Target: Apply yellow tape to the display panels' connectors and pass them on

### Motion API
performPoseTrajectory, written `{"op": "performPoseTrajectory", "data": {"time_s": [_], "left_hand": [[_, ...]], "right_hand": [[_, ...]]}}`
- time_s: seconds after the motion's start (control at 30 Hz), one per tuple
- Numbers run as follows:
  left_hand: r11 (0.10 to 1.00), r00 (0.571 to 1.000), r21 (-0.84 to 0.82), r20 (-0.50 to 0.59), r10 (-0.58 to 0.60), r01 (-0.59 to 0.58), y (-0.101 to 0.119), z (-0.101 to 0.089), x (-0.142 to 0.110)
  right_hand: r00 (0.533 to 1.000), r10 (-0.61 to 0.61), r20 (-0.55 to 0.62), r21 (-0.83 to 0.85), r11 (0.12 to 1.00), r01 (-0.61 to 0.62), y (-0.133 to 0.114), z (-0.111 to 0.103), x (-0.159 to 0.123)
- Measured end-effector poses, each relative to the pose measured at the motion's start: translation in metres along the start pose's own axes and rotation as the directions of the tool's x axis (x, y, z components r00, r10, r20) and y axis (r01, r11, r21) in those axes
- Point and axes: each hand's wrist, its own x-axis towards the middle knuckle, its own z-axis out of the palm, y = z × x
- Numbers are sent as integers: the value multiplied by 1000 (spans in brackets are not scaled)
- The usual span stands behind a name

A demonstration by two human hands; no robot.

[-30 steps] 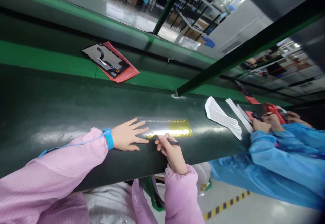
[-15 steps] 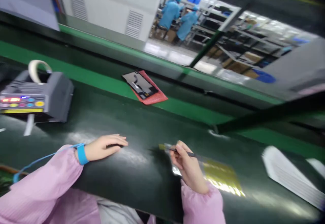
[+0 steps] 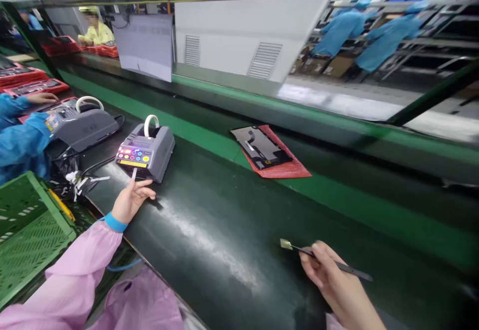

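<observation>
My right hand (image 3: 331, 275) is closed around dark tweezers (image 3: 350, 269). Their tip holds a small yellowish film piece (image 3: 286, 244) just above the dark green bench. At the left, my left hand (image 3: 130, 201), with a blue band (image 3: 116, 222) at the wrist, reaches to the front of a grey tape dispenser (image 3: 149, 145). A short white tape strip (image 3: 134, 173) sticks out of the dispenser, and my thumb tip is right at its end. The fingers of that hand are stretched out and apart; whether the thumb touches the strip, I cannot tell.
A display panel (image 3: 258, 145) lies on a red bubble bag (image 3: 295, 169) toward the back. A second dispenser (image 3: 84, 123) stands farther left, beside a co-worker's blue sleeve (image 3: 22, 140). A green crate (image 3: 33, 235) sits below the bench edge at the lower left.
The view has swung left. My left hand has moved from flat over the bench to the dispenser's tape strip. My right hand still grips the tweezers, with the film piece at their tip.
</observation>
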Motion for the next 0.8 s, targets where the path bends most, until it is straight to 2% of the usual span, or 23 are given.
{"op": "performPoseTrajectory", "data": {"time_s": [0.1, 0.23, 0.4, 0.53, 0.67, 0.73, 0.8], "left_hand": [[987, 991, 161, 133, -24, 2, 3, 16, -2], [932, 938, 353, 343, -46, -84, 10, 40, 7], [869, 926, 450, 378, 21, -204, 6, 84, 37], [876, 891, 402, 450, 63, -265, 0, 139, 57], [934, 840, 267, 539, 61, -239, -2, 197, 71], [967, 825, 176, 562, 53, -182, -4, 216, 77], [990, 820, 82, 570, 47, -113, -7, 225, 85]], "right_hand": [[1000, -5, 21, 25, 1000, 5, 3, 0, 2], [999, -32, 40, 65, 997, 29, 4, 5, 6], [996, -68, 58, 121, 991, 61, 8, 7, 12], [989, -147, -14, 155, 977, 147, 11, 16, 21], [968, -209, -137, 176, 957, 231, 9, 40, 38], [956, -228, -182, 203, 943, 264, 8, 54, 49], [951, -235, -200, 246, 928, 281, 7, 65, 59]]}}
